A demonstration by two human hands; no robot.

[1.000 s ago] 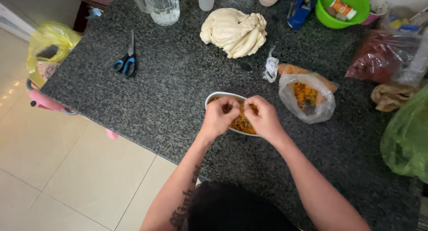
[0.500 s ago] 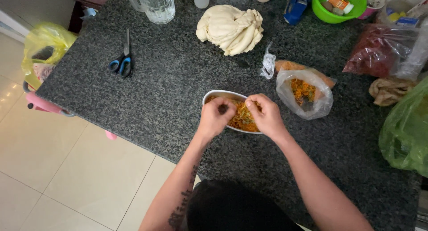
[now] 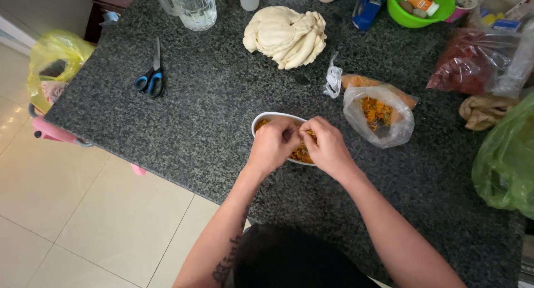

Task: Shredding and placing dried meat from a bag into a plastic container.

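Observation:
A white oval dish (image 3: pixel 266 119) of orange shredded bits sits on the dark granite counter (image 3: pixel 211 99) near its front edge. Both hands hover over it, fingertips meeting above the orange filling. My left hand (image 3: pixel 273 145) and my right hand (image 3: pixel 326 147) pinch a small piece of the orange stuff between them; the piece itself is mostly hidden by the fingers. A clear plastic bag (image 3: pixel 379 115) with more orange bits lies just right of the dish.
A lump of pale dough (image 3: pixel 286 35) lies behind the dish. Blue-handled scissors (image 3: pixel 151 77) lie at left, a glass jug (image 3: pixel 192 7) at the back. A green bowl (image 3: pixel 421 7), a red bag (image 3: pixel 473 60), and a green bag (image 3: pixel 509 160) crowd the right. A yellow bag (image 3: pixel 53 63) hangs beyond the counter's left edge.
The hands stay over the dish and keep working the orange bits; the fingertips have drawn closer together. The camera has shifted slightly.

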